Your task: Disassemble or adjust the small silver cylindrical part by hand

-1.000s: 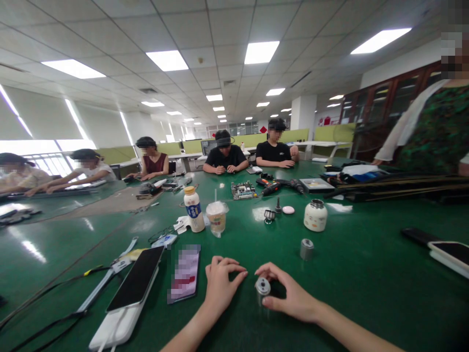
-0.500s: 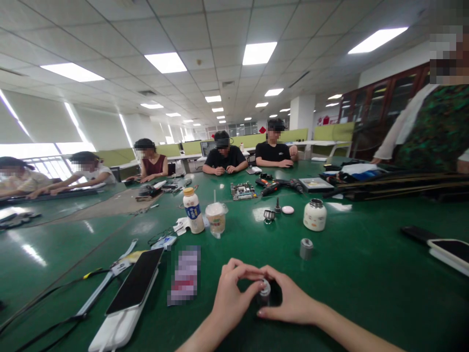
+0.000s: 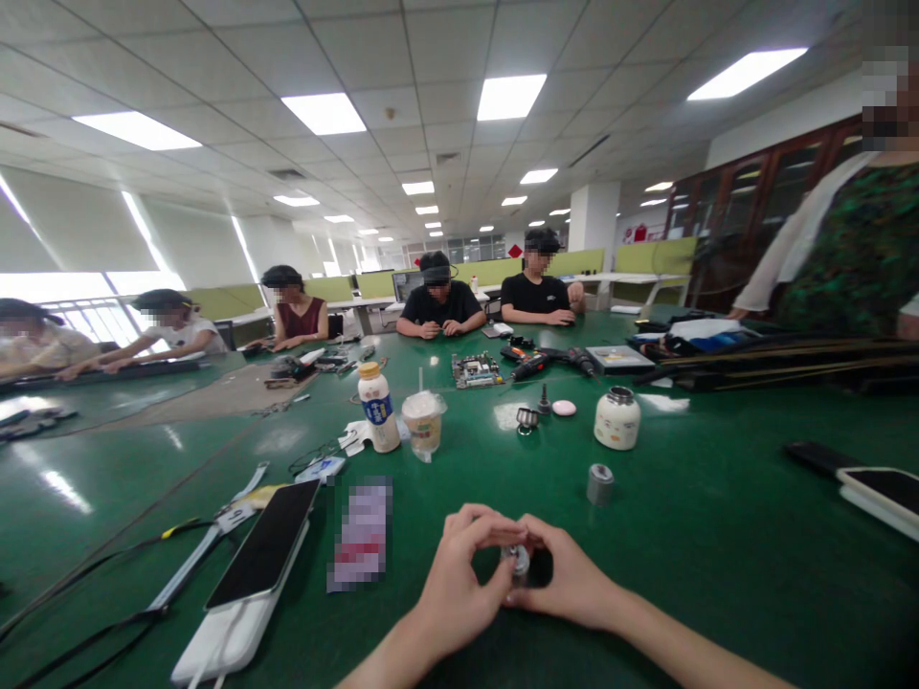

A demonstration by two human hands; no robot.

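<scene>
Both hands meet around a small grey metal cylinder [image 3: 518, 568] at the near middle of the green table [image 3: 689, 574]. My left hand [image 3: 470, 569] is closed on its top, with the thumb against the upper rim. From the other side my right hand [image 3: 571, 574] grips it, thumb low and fingers high. The fingers hide part of the cylinder, so its exact kind does not show. A similar grey metal cylinder [image 3: 600, 485] stands upright beyond my right hand. Left of my hands lies a purple packet [image 3: 361, 534], blurred in the picture.
A phone [image 3: 264, 545] rests on a white power bank [image 3: 222, 643] at left, beside straps. Farther back stand a milk bottle [image 3: 378, 411], a plastic cup [image 3: 423, 426] and a white jar [image 3: 617, 418]. A circuit board [image 3: 478, 370] and power drills [image 3: 546, 362] lie beyond. Several people sit around the table.
Both hands stay closed around the small metal cylinder; the left thumb and the right fingers have shifted slightly on it. The view has moved a little.
</scene>
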